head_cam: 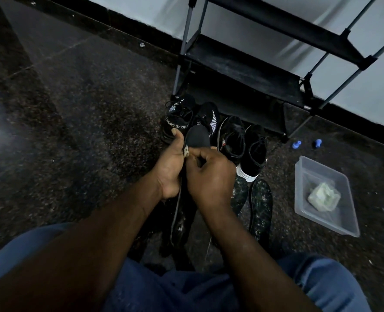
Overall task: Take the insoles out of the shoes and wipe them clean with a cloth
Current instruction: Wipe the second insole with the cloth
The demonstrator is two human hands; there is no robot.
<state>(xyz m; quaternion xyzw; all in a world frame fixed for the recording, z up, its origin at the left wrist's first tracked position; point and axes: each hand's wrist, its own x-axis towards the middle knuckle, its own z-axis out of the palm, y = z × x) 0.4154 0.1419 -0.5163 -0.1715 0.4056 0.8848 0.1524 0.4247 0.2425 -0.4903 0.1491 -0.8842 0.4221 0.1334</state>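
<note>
A black shoe rack point(242, 70) stands at the far edge of my dark speckled floor point(92, 109), against the pale wall point(366, 91). At my right lies a clear plastic tub point(312, 170); beyond it, two small blue pieces point(296, 144).

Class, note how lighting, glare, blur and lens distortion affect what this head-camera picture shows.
Head view: dim overall, so the black shoes blend into the dark floor; pale glare washes the floor's left edge; the shoe rack looks smeared and leans, from the wide-angle lens; the left hand gripping the insole and the right hand pinching the cloth are fairly sharp.
</note>
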